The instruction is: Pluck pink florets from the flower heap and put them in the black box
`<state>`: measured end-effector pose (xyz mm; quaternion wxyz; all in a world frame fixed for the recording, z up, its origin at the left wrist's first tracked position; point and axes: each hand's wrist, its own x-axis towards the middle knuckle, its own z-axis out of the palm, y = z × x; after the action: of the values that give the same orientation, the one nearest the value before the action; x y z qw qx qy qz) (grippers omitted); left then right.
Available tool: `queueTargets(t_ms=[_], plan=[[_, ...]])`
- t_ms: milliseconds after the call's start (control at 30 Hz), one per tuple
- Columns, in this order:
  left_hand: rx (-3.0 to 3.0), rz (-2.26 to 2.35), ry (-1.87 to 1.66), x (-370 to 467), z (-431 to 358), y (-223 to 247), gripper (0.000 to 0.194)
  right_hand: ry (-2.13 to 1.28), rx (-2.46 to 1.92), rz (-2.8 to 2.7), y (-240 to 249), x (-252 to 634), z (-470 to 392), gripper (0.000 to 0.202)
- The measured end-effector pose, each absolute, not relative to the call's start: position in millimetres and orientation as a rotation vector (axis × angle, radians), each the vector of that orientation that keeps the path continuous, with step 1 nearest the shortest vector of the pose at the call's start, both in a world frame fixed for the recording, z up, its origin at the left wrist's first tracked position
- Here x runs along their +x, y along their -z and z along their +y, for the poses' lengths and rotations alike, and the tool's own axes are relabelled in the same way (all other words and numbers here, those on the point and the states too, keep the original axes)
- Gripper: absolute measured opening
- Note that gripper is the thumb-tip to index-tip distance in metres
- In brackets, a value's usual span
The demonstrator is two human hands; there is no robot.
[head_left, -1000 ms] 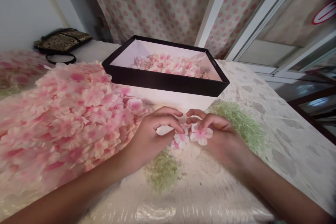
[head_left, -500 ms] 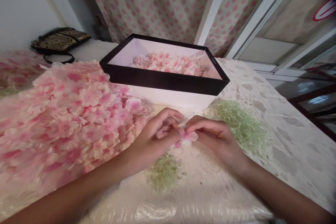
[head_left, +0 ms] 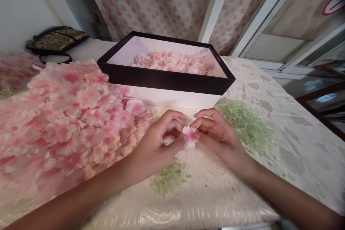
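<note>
A small pink and white artificial flower point(head_left: 189, 136) is held between my two hands, above the table in front of the box. My left hand point(head_left: 159, 142) pinches its left side between thumb and fingers. On the other side, my right hand point(head_left: 221, 136) grips the petals with thumb and a finger, its index finger raised and curved. Whether a stem is also in my fingers is hidden. Close to my left forearm spreads a large heap of pink artificial flowers point(head_left: 88, 118). Below the hands lies a small clump of green plastic stems point(head_left: 168, 178).
Behind my hands stands a white box with a black rim point(head_left: 167, 82), holding pink flowers point(head_left: 172, 61). A bigger pile of green stems point(head_left: 246, 125) lies on the right. A patterned bag point(head_left: 58, 41) rests at the back left of the cloth-covered table point(head_left: 304, 158).
The flower has turned so that its face shows more fully. My right hand's index finger has lifted away from it. The view has shifted slightly.
</note>
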<state>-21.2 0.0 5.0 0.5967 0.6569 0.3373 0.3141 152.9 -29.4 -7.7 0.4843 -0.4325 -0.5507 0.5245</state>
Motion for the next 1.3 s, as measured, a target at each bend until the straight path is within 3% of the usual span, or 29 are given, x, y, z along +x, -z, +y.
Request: queueTargets(t_ms=[833,1100,1300], plan=[[1.475,0.792,-0.708,-19.6,1.1,-3.0,0.023,-1.220,-1.088,-1.371,11.4,151.1,-31.4,0.035],[1.341,0.845,-0.651,-19.7,2.6,-2.3,0.034,-1.199,-1.096,-1.382,11.5,151.5,-31.0,0.035],[1.275,0.864,-0.536,-23.4,7.7,1.7,0.009,-1.115,-1.109,-1.456,14.0,152.2,-31.5,0.036]])
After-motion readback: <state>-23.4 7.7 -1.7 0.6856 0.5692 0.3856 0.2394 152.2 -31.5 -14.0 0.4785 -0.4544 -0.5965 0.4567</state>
